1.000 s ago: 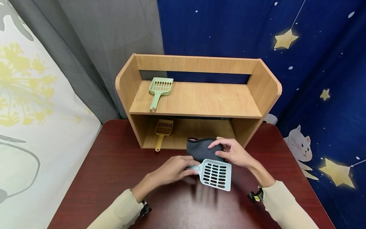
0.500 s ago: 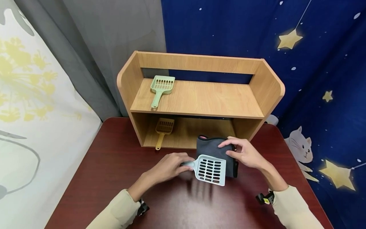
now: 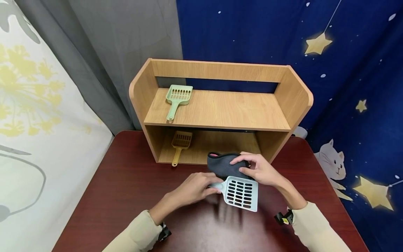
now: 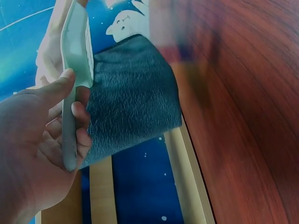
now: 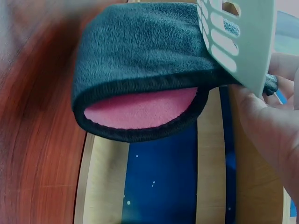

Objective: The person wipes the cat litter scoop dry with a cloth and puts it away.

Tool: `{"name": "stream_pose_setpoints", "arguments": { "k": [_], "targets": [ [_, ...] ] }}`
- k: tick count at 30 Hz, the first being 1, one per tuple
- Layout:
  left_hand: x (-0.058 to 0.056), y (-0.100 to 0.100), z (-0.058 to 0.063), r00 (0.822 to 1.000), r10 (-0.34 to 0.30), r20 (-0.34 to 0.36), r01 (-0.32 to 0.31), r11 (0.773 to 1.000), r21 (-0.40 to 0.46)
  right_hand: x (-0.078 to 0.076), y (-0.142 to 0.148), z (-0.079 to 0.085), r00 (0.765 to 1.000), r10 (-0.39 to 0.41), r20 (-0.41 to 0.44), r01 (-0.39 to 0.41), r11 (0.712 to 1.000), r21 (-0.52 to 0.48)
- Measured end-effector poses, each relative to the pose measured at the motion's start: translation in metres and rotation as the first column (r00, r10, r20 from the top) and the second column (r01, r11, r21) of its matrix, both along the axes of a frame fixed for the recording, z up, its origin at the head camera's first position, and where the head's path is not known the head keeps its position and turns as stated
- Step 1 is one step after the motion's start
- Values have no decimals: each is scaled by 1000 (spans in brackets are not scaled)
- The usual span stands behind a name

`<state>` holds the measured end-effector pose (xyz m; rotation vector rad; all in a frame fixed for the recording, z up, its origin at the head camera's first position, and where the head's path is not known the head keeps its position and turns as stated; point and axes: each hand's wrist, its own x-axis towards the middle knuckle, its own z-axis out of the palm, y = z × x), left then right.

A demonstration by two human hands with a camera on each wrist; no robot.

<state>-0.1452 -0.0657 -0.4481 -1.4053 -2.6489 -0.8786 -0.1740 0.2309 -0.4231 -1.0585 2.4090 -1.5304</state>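
Note:
My left hand (image 3: 198,188) holds a light blue slotted litter scoop (image 3: 226,188) by its handle, its blade pointing right. In the left wrist view, thumb and fingers close around the scoop's handle (image 4: 69,133). My right hand (image 3: 261,170) pinches a dark grey cloth (image 3: 221,165) just behind the scoop. Black edging and a pink inner side (image 5: 140,111) show where the cloth folds open in the right wrist view. There the cloth passes behind the scoop's blade (image 5: 254,42); whether it touches the blade is hard to tell.
A two-tier wooden shelf (image 3: 226,108) stands at the back of the dark red table (image 3: 135,196). One green litter scoop (image 3: 178,96) lies on its upper tier, at the left. Below it, a yellow litter scoop (image 3: 181,140) lies with its handle over the front edge.
The cloth shifted right while the blue scoop shifted left, uncovering more cloth. Now both are back close to where they were a second ago, still held.

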Motion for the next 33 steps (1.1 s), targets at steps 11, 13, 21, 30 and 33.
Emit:
{"name": "stream_pose_setpoints", "arguments": {
  "k": [11,13,21,30,33],
  "targets": [
    [-3,-6,-6,995,70,-70,-68,997,40,9,29,6,991,-134,-3,134,990,50],
    [-3,-9,-7,993,89,-76,-86,996,39,11,38,6,985,-171,-2,171,984,53],
    [-5,-14,-14,986,163,-26,-159,979,127,24,49,4,943,-248,223,289,942,-170],
    [-6,-14,-19,980,192,56,-200,942,268,37,38,1,903,31,429,262,753,-604],
    [-6,-12,-20,978,193,75,-206,934,293,39,30,-3,890,19,456,311,706,-636]
  ]
}}
